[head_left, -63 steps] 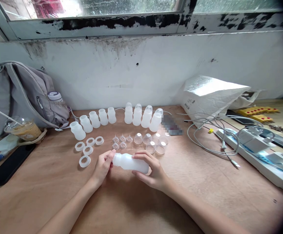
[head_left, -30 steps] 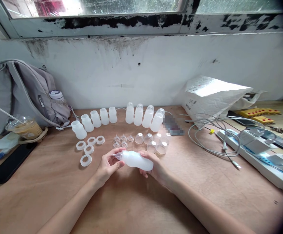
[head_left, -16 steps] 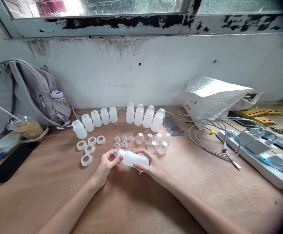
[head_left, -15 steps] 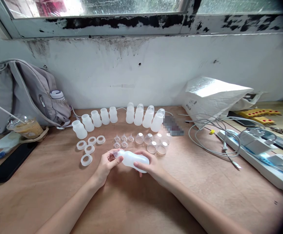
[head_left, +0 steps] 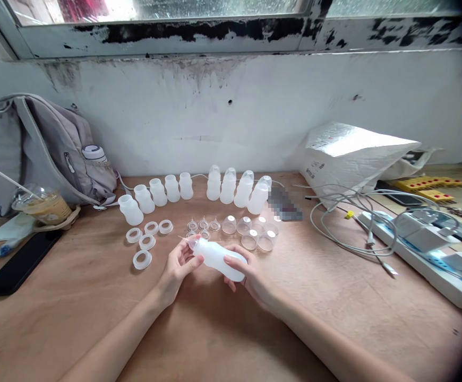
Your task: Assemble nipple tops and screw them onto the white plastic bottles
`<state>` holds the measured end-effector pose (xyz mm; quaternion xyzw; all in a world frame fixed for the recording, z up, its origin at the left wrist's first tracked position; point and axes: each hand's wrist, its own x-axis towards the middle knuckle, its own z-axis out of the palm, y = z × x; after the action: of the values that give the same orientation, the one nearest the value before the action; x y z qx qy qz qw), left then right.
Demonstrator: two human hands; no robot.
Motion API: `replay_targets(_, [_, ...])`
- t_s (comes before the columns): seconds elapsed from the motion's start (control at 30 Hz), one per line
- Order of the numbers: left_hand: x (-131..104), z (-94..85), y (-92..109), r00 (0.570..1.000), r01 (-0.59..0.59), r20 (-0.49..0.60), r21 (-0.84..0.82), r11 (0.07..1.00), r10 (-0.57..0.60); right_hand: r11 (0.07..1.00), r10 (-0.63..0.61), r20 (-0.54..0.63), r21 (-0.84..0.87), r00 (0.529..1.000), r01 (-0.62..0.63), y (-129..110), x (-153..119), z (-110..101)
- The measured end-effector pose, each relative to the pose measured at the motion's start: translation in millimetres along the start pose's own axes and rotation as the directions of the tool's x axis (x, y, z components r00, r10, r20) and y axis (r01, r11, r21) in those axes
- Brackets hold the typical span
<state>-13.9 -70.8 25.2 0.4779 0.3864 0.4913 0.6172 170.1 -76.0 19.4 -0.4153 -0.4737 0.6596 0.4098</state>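
Note:
A translucent white baby bottle (head_left: 216, 258) lies tilted between my hands, its neck up to the left. My right hand (head_left: 250, 271) is wrapped round the bottle's body near its base. At the neck, my left hand (head_left: 180, 265) is closed with thumb and fingers about the collar, and a clear teat (head_left: 193, 242) sticks out there. Just beyond lie several loose clear teats (head_left: 203, 224) and clear dome caps (head_left: 249, 240). White collar rings (head_left: 142, 260) lie to the left. Behind them stand several open bottles (head_left: 130, 210) and several capped bottles (head_left: 228, 187).
A grey backpack (head_left: 43, 154), an iced drink cup (head_left: 48, 206) and a black phone (head_left: 19, 263) are on the left. On the right are a white bag (head_left: 346, 154), coiled cables (head_left: 334, 233) and a power strip (head_left: 426, 265). A wall stands behind.
The bottle's neck end has risen a little and its tilt is steeper. My left fingers have shifted at the neck, and the teat shows more. The right hand still holds the body.

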Motion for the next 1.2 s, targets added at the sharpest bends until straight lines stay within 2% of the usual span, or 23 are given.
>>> replay_targets(0.07, [1.4,0.4,-1.6,0.999,0.050,-0.006,-0.002,0.999,-0.050,0.960,-0.169,-0.070,-0.238,0.983,0.148,1.4,-0.7,1.4])
replay_targets(0.1, [2.1,0.3,-2.5,0.997,0.073,-0.004,0.002,0.997,-0.073,0.903,-0.269,-0.072,-0.367,0.961,0.225,2.7,-1.0,1.6])
replay_targets(0.17, [3.0,-0.1,-4.5,0.994,0.107,-0.006,-0.005,0.994,-0.107,0.749,-0.432,-0.004,-0.559,0.902,0.356,5.8,-2.0,1.2])
replay_targets(0.23, [2.9,-0.6,-6.2,0.993,0.115,-0.023,-0.022,0.993,-0.115,0.645,-0.498,0.070,-0.637,0.865,0.423,8.0,-3.7,1.0])
replay_targets(0.27, [2.6,-0.8,-6.9,0.993,0.114,-0.034,-0.026,0.993,-0.115,0.633,-0.496,0.084,-0.646,0.865,0.426,8.3,-4.8,1.4])
replay_targets(0.33, [1.7,-0.9,-8.2,0.993,0.103,-0.051,-0.023,0.994,-0.104,0.669,-0.444,0.076,-0.635,0.893,0.386,6.6,-7.6,2.7])
replay_targets(0.5, [-0.3,0.6,-11.9,0.998,0.048,-0.047,-0.024,0.999,-0.049,0.836,-0.233,-0.013,-0.513,0.972,0.193,-2.0,-12.7,5.7])
replay_targets(0.67, [0.6,1.4,-15.5,0.998,0.059,-0.029,-0.006,0.998,-0.059,0.957,-0.042,-0.042,-0.287,0.998,0.028,-1.4,-9.1,3.9])
replay_targets(0.83, [4.2,0.0,-12.6,0.996,0.089,-0.013,-0.003,0.996,-0.089,0.988,-0.036,-0.055,-0.151,0.998,0.027,3.3,-5.7,7.7])
replay_targets(1.0, [1.6,3.9,-9.3,0.994,0.108,0.022,-0.089,0.990,-0.106,0.998,-0.055,0.018,-0.014,0.998,0.055,5.0,-2.5,13.7])
replay_targets(1.07, [0.0,5.7,-10.2,0.993,0.116,-0.024,-0.103,0.988,-0.119,0.996,-0.066,0.068,-0.051,0.995,0.069,3.3,-1.7,13.5])
replay_targets(1.13, [-0.5,6.6,-10.9,0.990,0.099,-0.093,-0.119,0.988,-0.110,0.980,-0.093,0.102,-0.164,0.990,0.109,1.0,-1.2,10.9])
replay_targets(1.2, [0.2,6.4,-10.0,0.987,0.066,-0.137,-0.142,0.988,-0.086,0.921,-0.174,0.050,-0.345,0.983,0.181,-1.2,-0.4,5.1])
